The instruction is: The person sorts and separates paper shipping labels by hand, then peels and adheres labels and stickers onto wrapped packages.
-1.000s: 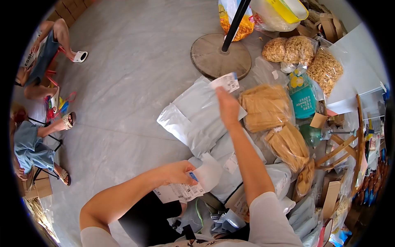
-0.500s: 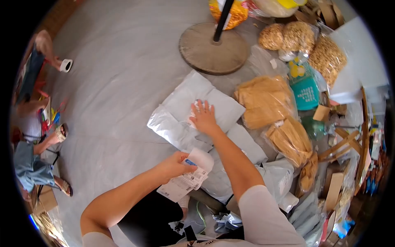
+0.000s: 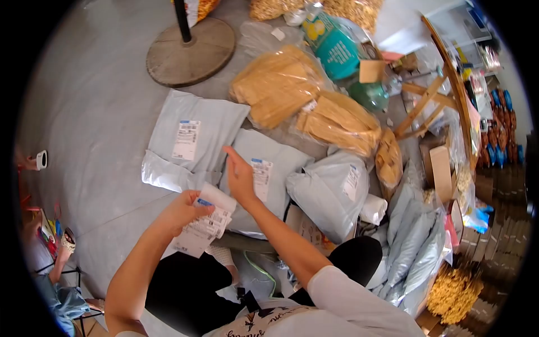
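Note:
My left hand [image 3: 182, 212] is closed on a strip of printed shipping labels [image 3: 216, 212], gripped between thumb and fingers. Just right of it, my right hand [image 3: 240, 175] hovers over the parcels with its fingers stretched out and nothing visible in it. A grey mailer bag [image 3: 216, 121] lies flat on the floor ahead, with a shipping label [image 3: 186, 140] on its top. Partly beneath my right hand is a second grey mailer bag [image 3: 283, 163], which also carries a label [image 3: 260, 180]. A third, bulging mailer bag [image 3: 320, 194] with a label rests to the right.
Clear bags of brown packed goods [image 3: 281, 84] lie beyond the parcels. A round stand base [image 3: 191, 53] with a black pole is at the far left. A green bottle [image 3: 368, 94], a wooden frame [image 3: 429, 101] and grey mailers [image 3: 415, 241] crowd the right. Another person's legs show at left.
My right hand has lifted off the far mailer bag and come back toward the label strip, uncovering that bag's label. My left hand still holds the strip. The view has swung right.

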`<state>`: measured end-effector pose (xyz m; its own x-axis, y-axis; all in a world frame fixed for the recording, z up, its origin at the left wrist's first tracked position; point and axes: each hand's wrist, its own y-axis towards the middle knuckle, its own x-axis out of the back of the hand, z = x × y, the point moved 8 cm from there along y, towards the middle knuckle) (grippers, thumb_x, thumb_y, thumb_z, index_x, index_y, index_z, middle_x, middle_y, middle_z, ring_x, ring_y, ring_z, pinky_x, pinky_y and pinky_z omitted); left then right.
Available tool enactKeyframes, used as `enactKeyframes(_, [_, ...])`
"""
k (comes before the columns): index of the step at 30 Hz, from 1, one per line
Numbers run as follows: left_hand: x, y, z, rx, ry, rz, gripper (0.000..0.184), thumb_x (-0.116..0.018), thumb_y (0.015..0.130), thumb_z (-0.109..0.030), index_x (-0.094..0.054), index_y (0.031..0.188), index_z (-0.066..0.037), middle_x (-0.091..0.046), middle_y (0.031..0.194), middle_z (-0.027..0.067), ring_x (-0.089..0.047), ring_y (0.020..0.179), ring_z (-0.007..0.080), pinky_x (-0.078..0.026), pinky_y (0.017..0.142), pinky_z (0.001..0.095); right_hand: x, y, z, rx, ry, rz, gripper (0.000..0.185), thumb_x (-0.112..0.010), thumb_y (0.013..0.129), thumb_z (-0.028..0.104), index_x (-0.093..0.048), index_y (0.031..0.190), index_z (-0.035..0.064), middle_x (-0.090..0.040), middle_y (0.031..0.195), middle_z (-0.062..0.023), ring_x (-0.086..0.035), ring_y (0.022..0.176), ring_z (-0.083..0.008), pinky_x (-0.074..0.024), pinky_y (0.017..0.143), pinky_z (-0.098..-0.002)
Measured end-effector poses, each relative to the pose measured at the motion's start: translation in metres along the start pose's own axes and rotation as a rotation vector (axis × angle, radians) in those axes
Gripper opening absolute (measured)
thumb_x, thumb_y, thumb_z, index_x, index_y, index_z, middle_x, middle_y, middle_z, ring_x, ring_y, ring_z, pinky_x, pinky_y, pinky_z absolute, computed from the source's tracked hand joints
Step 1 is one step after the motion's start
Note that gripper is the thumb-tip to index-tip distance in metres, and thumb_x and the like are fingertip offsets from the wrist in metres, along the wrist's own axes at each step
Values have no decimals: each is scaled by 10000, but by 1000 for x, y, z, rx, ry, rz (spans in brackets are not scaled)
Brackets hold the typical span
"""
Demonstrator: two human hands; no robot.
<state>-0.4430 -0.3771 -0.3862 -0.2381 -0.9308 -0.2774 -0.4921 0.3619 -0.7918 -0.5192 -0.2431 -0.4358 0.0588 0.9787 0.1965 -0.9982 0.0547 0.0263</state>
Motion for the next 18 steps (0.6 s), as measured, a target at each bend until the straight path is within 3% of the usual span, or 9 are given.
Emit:
enactKeyframes(2, [-17,4,-8,-2,11,-3,211,-614,783,-62,-585,985,-9,-637,876,71,-617,740,136,-497,657,279,58,-29,4,73,-131,-72,228,-473,842,33,-578,1045,17,-600,1005,-173,-582,925,-303,-451,806,-334])
enactKeyframes(7, [-57,4,-7,-7,-45,21,226,-605,795,-63,-567,1008,3,-633,886,75,-621,746,146,-508,667,290,166,-112,-15,-26,-275,-108,139,-522,815,29,-592,930,-7,-634,852,-131,-611,784,-255,-465,710,-306])
enactKeyframes(9, [-68,-5,-3,48,-56,-92,266,-595,804,-59,-534,1054,10,-624,902,78,-620,769,153,-512,685,292,187,-146,-34,-69,-475,-54,118,-533,816,78,-597,867,-6,-622,795,-141,-596,729,-274,-462,662,-318])
enactKeyframes(13, [-109,-32,9,22,-69,-33,294,-587,810,-52,-507,1085,14,-617,912,86,-618,787,158,-512,697,297,231,-218,-82,-256,-553,-227,131,-542,797,111,-599,828,-2,-607,758,-153,-581,714,-301,-458,657,-350])
enactKeyframes(15, [-115,-46,11,-49,-40,-13,284,-584,813,-53,-511,1079,14,-617,906,93,-618,791,160,-513,704,305,254,-245,-97,-311,-695,-315,139,-519,783,97,-605,818,-8,-596,710,-153,-579,718,-319,-437,753,-381])
enactKeyframes(16, [-114,-49,16,-48,-19,2,285,-583,816,-61,-504,1079,13,-617,901,95,-618,787,161,-513,704,310,260,-253,-115,-391,-783,-169,209,-523,737,53,-582,913,-43,-594,851,-204,-565,835,-343,-387,856,-403])
enactKeyframes(17, [-117,-53,15,-56,-13,8,285,-583,816,-61,-504,1079,13,-617,901,95,-618,787,161,-513,704,310,265,-260,-126,-386,-783,-180,209,-523,737,53,-582,913,-43,-594,851,-204,-565,835,-343,-387,856,-403])
enactKeyframes(18, [-113,-58,12,-81,26,-79,287,-583,817,-66,-497,1078,16,-617,898,96,-619,780,163,-516,698,309,281,-269,-136,-361,-1016,-344,259,-535,731,49,-542,969,-53,-561,933,-230,-541,904,-348,-390,849,-395])
